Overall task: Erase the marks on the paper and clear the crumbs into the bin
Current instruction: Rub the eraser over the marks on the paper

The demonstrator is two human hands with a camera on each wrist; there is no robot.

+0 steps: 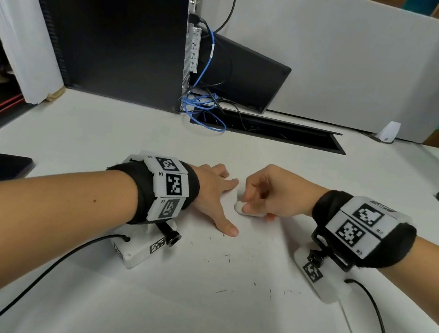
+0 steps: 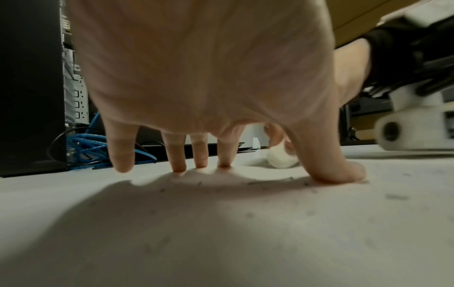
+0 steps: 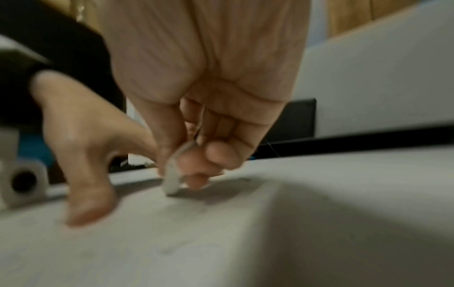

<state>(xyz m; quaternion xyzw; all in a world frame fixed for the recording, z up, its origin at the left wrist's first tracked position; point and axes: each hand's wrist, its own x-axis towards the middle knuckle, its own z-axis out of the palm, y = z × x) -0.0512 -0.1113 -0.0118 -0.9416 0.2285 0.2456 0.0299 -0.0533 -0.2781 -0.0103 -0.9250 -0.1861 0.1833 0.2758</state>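
On the desk, near centre: a white paper [image 1: 219, 297] lies flat, both hands on its far part.
Right hand [image 1: 268, 195]: fingers curled, thumb and fingertips pinching a white eraser [image 1: 246, 209] whose lower edge touches the paper; the right wrist view shows the eraser [image 3: 173, 174] tilted, one corner down on the sheet.
Left hand [image 1: 213, 194]: flat and spread, fingers straight, thumb [image 2: 336, 167] and fingertips pressing the paper just left of the eraser; it holds nothing.
Eraser, left wrist view: seen between forefinger and thumb [image 2: 281, 158], just beyond them.
Crumbs [image 1: 229, 258]: dark specks and short slivers scattered on the paper near of the hands, more toward the right.
Marks: none can be told apart from the crumbs.
Far left: a black computer tower [image 1: 106, 16] stands on the desk, blue cables [image 1: 202, 105] coiled at its base.
Far: a grey partition [image 1: 361, 59] behind a black cable slot [image 1: 290, 136].
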